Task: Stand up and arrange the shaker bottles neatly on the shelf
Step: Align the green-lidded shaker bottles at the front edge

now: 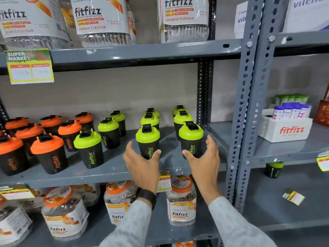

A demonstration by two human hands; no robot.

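Observation:
Black shaker bottles stand upright on the grey middle shelf (114, 170): several with orange lids (47, 150) at the left, several with green lids in rows to the right. My left hand (142, 164) is spread open just in front of the front green-lid bottle (148, 139) of the middle row, thumb near its base. At the front green-lid bottle (190, 138) of the right row, my right hand (204, 157) is open too, fingers beside its right flank and thumb at its base. Neither hand clasps a bottle.
Large fitfizz jars (102, 20) fill the upper shelf and smaller jars (180, 202) the lower one. A grey upright post (243, 111) bounds the bay on the right. Beyond it sit a white fitfizz box (284, 129) and one green-lid shaker (273, 169).

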